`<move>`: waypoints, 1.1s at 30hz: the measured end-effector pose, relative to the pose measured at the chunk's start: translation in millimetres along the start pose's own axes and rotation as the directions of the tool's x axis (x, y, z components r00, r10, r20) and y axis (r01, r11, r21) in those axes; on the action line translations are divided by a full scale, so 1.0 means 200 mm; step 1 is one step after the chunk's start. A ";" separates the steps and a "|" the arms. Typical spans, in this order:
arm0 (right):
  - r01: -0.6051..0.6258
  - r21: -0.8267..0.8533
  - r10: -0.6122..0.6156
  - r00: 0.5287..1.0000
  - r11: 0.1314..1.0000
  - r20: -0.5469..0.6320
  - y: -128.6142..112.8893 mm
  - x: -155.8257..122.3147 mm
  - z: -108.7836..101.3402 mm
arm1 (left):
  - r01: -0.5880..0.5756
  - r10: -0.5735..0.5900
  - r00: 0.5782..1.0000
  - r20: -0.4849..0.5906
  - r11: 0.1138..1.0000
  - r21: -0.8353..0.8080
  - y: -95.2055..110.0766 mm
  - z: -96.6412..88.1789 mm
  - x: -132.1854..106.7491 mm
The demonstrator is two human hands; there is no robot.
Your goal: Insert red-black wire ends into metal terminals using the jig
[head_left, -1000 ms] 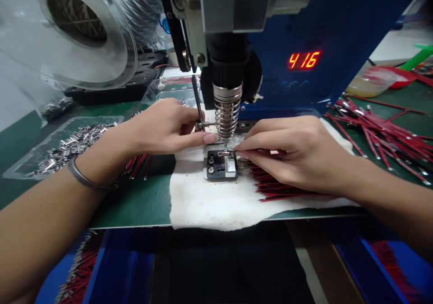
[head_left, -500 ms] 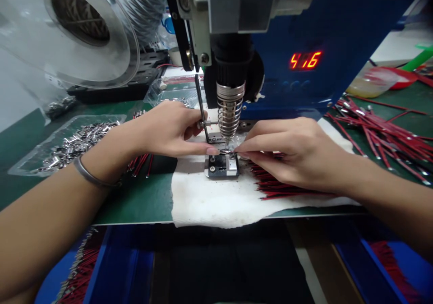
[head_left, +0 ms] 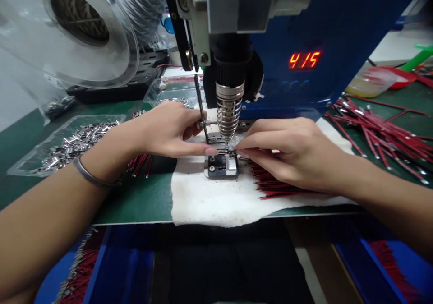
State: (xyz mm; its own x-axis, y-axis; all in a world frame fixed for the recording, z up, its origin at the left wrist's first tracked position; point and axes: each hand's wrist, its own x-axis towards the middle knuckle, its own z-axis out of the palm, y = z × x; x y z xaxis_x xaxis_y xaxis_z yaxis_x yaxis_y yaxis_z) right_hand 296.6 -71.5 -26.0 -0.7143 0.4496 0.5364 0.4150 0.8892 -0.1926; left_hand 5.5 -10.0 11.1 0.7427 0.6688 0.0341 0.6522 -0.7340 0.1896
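Note:
My left hand (head_left: 165, 130) reaches in from the left and pinches a small metal piece against the black fixture block (head_left: 221, 165) under the soldering head (head_left: 229, 110). From the right comes my right hand (head_left: 291, 153), its fingertips pinched on a thin red wire that meets the metal piece at the fixture. The fingertips of both hands almost touch just below the coiled iron tip. A bundle of red wires (head_left: 274, 184) lies under my right hand on a white cloth (head_left: 209, 200).
A clear tray of small metal terminals (head_left: 71, 144) sits at left, with a big transparent reel (head_left: 71, 29) behind it. Finished red wires (head_left: 382, 130) are piled at right. The blue machine shows 415 on its red display (head_left: 304, 60). The green mat ends near the front edge.
Both hands drew their fingertips closer together at the fixture. The display dropped from 416 to 415. The view shifted slightly.

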 end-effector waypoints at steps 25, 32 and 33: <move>0.019 -0.016 -0.019 1.000 1.000 -0.006 0.01 -0.01 -0.01 | -0.092 0.095 0.995 -0.039 0.994 0.063 -0.02 0.01 0.00; 0.016 -0.010 -0.016 1.000 1.000 0.005 0.00 -0.01 -0.01 | -0.081 0.085 0.996 -0.029 0.992 0.097 0.01 0.00 0.00; 0.016 -0.006 -0.016 1.000 1.000 0.008 0.00 -0.01 -0.01 | -0.090 0.093 0.995 -0.028 0.991 0.096 0.01 0.00 0.00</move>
State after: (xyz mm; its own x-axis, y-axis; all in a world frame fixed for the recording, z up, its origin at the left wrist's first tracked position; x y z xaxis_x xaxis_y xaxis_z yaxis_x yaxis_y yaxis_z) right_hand 298.7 -72.4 -24.4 -0.7252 0.4357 0.5332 0.4067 0.8959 -0.1789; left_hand 6.1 -11.2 12.1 0.7957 0.6005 0.0793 0.5941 -0.7992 0.0907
